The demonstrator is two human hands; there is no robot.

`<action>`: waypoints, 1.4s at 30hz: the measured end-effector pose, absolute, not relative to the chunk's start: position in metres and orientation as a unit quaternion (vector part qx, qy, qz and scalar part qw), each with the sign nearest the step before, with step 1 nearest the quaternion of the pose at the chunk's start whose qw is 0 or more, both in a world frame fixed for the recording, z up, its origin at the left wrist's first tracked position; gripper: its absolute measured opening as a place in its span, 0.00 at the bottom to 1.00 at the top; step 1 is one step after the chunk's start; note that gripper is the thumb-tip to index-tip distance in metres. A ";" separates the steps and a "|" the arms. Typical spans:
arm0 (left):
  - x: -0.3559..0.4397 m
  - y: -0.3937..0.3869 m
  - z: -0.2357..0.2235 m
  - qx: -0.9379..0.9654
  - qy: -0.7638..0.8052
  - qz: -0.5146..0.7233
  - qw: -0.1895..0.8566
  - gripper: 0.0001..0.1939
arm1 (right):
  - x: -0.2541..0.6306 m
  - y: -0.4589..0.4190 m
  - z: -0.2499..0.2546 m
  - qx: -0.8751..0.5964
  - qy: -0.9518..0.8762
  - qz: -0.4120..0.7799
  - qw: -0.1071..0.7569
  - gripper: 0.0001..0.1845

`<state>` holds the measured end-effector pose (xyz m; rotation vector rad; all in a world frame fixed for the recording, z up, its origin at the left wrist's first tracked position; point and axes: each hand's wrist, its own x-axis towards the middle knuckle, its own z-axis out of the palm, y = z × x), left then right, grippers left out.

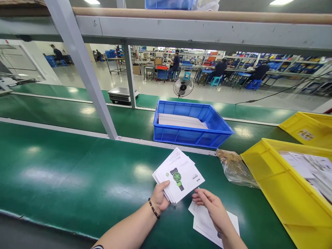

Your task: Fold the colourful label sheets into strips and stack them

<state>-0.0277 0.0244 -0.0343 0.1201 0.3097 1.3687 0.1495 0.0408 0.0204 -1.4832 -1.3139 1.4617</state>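
Our left grip is closed on a fanned stack of printed cards, with the thumb on top, held above the green worktop. The cards look nearly square, so we cannot tell their long axis; one corner points away from us and one to the right. The green-and-black drawing on the top card runs lengthwise from far left to near right. Our right grip has curled fingers beside the right corner of this stack, over loose white sheets; we cannot tell if it pinches something. Beyond the left grip stands a blue bin, with pale flat pieces inside. To the right of the right grip, a yellow bin contains white papers.
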 end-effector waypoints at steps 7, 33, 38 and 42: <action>-0.025 0.023 -0.032 0.090 0.149 0.643 0.746 0.36 | 0.148 0.049 0.018 -0.572 -0.403 0.561 0.443 0.20; -0.030 0.026 -0.025 0.035 0.101 0.633 0.767 0.25 | 0.235 0.064 0.063 -0.664 -0.364 0.558 0.339 0.27; -0.027 0.025 -0.029 0.047 0.102 0.621 0.776 0.25 | 0.210 0.062 0.057 -0.665 -0.552 0.413 0.286 0.14; -0.024 0.025 -0.031 0.057 0.113 0.631 0.765 0.26 | 0.162 0.043 0.031 -0.561 -0.523 0.569 0.296 0.19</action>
